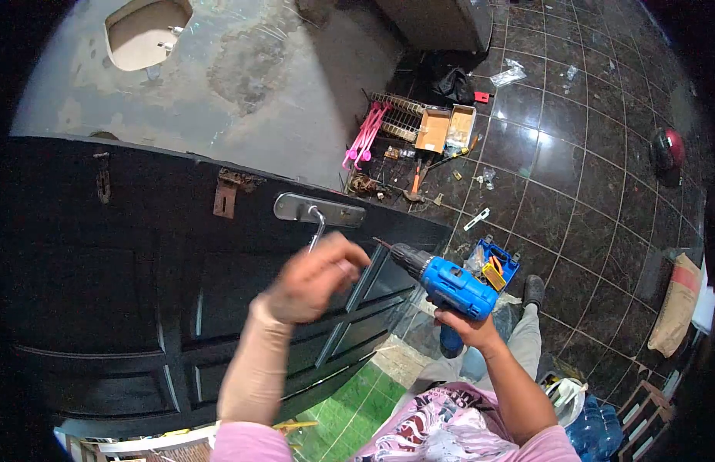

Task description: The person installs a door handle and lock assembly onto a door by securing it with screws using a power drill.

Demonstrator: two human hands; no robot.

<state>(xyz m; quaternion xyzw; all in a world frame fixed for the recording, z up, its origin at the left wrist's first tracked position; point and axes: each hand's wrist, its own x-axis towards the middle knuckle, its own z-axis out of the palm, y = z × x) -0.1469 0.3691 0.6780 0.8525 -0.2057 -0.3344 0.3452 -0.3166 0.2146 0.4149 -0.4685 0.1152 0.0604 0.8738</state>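
Note:
My right hand is closed around the grip of a blue cordless drill, whose black chuck and bit point up and left toward the door. My left hand is slightly blurred, in front of the door's lever handle, and hides the lever's lower end. Its fingers are bent, thumb close to the index finger; I cannot tell what is between them. The lever sits on a long silver lock plate on the black panelled door. Left of that plate, a rusty metal latch is fixed near the door's edge.
A small blue toolbox lies on the dark tiled floor. Beyond the door are a hammer, cardboard boxes, a wire rack and pink rods. A paper sack lies at right, near water bottles.

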